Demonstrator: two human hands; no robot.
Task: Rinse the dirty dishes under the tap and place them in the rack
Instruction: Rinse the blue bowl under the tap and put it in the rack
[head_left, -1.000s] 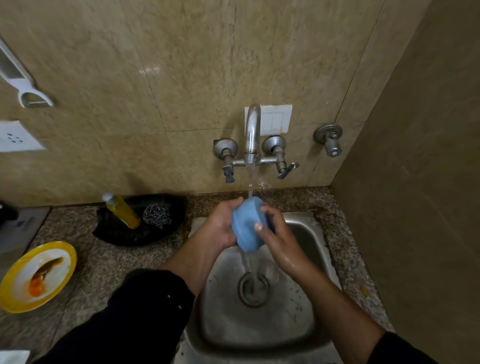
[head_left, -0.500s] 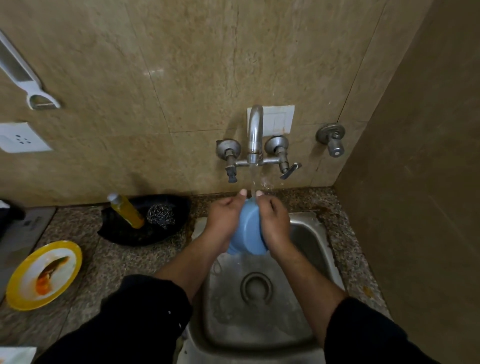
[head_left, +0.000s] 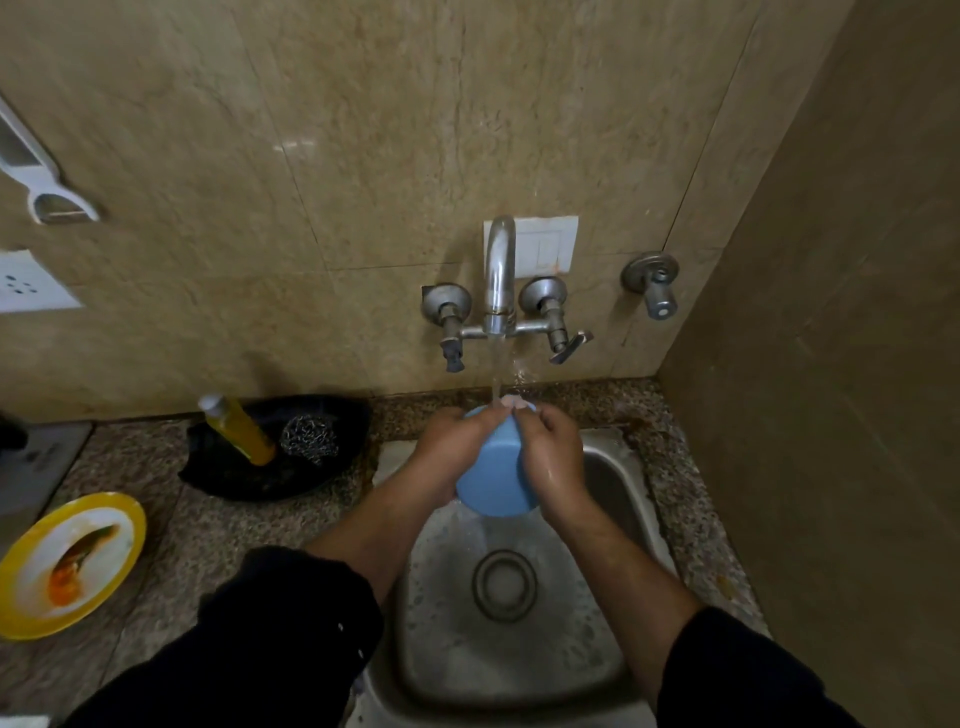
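- The blue bowl hangs over the sink, its base toward the camera and its rim up under the tap stream.
- The left hand and the right hand grip opposite sides. Their fingers curl round the bowl and nearly meet at the wet rim.
- A smeared yellow plate lies on the bench, well to the left.

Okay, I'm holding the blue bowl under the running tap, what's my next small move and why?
Probably rotate the bowl a little between the left hand and right hand. The stream from the tap strikes only its far rim, so turning should bring the rest under water.
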